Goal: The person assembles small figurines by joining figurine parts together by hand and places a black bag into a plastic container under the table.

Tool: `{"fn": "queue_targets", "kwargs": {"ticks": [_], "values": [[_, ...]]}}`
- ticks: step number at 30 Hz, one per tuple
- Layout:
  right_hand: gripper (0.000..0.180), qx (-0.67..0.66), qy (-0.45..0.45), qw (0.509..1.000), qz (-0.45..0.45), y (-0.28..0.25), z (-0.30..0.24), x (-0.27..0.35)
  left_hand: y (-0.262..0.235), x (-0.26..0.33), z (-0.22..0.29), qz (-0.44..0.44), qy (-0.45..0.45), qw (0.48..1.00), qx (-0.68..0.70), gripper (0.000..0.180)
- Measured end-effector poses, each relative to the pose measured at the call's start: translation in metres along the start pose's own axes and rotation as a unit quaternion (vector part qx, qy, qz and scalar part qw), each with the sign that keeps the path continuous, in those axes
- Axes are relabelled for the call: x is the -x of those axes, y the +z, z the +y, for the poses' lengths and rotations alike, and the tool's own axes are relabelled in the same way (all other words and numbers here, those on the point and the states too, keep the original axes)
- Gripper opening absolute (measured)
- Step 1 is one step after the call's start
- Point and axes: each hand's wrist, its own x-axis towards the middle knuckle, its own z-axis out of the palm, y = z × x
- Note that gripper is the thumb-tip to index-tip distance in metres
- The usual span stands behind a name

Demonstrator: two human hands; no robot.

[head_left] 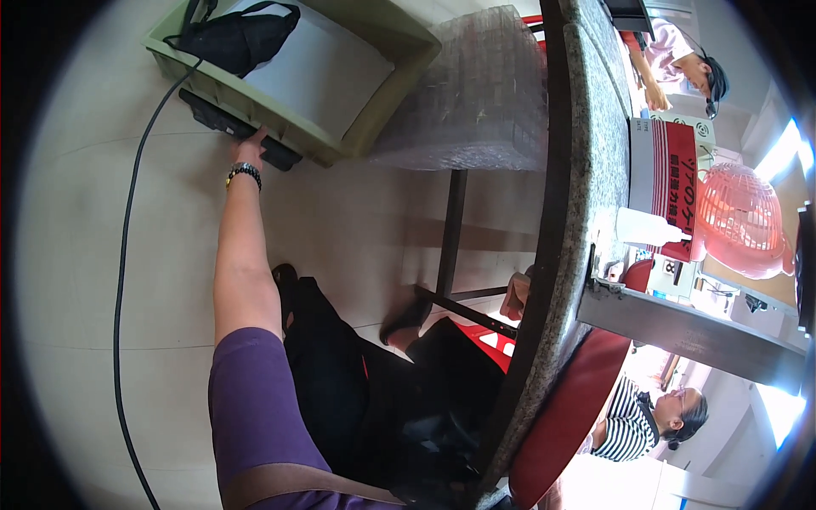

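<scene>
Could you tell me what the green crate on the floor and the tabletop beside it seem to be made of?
The green crate looks like moulded plastic: matt olive walls with a thick, rounded rim. The tabletop appears to be polished stone, probably granite, judging by its grey speckled surface and dark edge. The left hand touches a black object at the crate's base.

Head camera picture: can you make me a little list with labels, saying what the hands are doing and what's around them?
left hand: arm stretched out, fingertips on a flat black thing under the green crate
right hand: under the stone table edge, grip unclear
in crate: black bag, white sheet
floor: black cable, clear plastic stack
tabletop: pink fan
</scene>
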Motion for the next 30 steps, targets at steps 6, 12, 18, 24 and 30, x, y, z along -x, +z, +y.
{"fn": "queue_targets", "kwargs": {"ticks": [6, 12, 18, 24, 30], "values": [[0.028, -0.001, -0.013, 1.0, -0.019, -0.004, 0.003, -0.006, -0.093, 0.002, 0.012, -0.041, 0.004, 0.996, -0.073, 0.041], [0.027, -0.011, -0.041, 0.998, -0.05, -0.012, 0.009, -0.011, -0.21, 0.012, 0.002, -0.021, 0.019, 1.0, -0.005, 0.021], [0.026, -0.022, -0.073, 0.993, -0.093, -0.019, 0.011, -0.017, -0.356, 0.044, -0.065, -0.038, 0.039, 0.992, 0.112, 0.012], [0.025, -0.04, -0.11, 0.985, -0.128, -0.022, 0.017, -0.022, -0.469, 0.14, -0.145, 0.026, -0.036, 0.991, 0.13, 0.009], [0.021, -0.044, -0.102, 0.988, -0.107, -0.023, 0.016, -0.02, -0.541, 0.248, -0.208, 0.074, -0.098, 0.987, 0.107, 0.009]]}}
